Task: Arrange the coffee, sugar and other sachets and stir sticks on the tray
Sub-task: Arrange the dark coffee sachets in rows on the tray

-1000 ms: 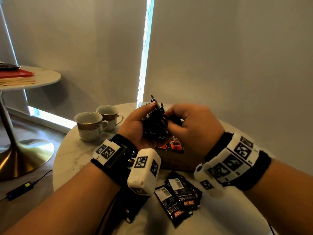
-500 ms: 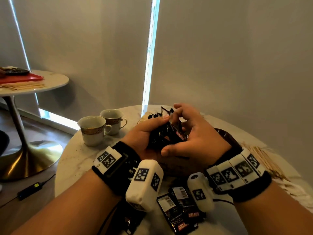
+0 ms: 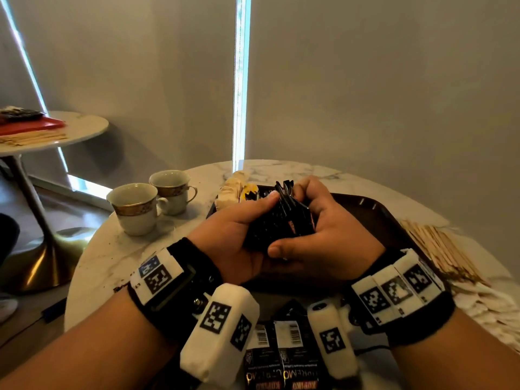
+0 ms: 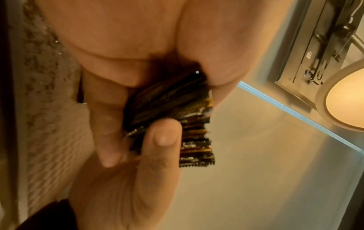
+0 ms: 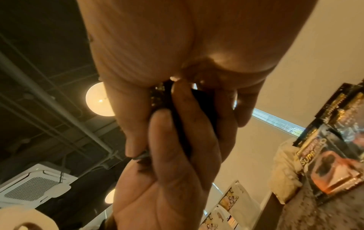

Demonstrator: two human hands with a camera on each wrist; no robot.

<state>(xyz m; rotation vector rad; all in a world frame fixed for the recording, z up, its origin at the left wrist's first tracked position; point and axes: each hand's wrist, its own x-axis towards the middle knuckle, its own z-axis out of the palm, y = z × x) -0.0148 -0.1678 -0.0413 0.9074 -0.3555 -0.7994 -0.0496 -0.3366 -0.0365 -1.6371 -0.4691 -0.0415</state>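
Observation:
Both hands hold one stack of black coffee sachets (image 3: 281, 220) just above the dark brown tray (image 3: 374, 218). My left hand (image 3: 239, 229) grips the stack from the left, thumb on top. My right hand (image 3: 318, 226) grips it from the right, fingers curled over the far edge. The left wrist view shows the serrated sachet edges (image 4: 189, 127) between thumb and fingers. Pale sachets (image 3: 230, 190) and a yellow one (image 3: 249, 190) lie at the tray's far left corner. More black sachets (image 3: 281, 358) lie on the table near my wrists. Wooden stir sticks (image 3: 444, 249) lie right of the tray.
Two white cups with gold bands (image 3: 135, 206) (image 3: 171, 190) stand left of the tray on the round marble table (image 3: 101, 266). White sachets (image 3: 484, 305) lie at the table's right edge. A second small table (image 3: 81, 128) with a red tray stands far left.
Both hands have lowered the sachet stack toward the tray and closed tighter round it. The view has tilted down and right, showing the stir sticks.

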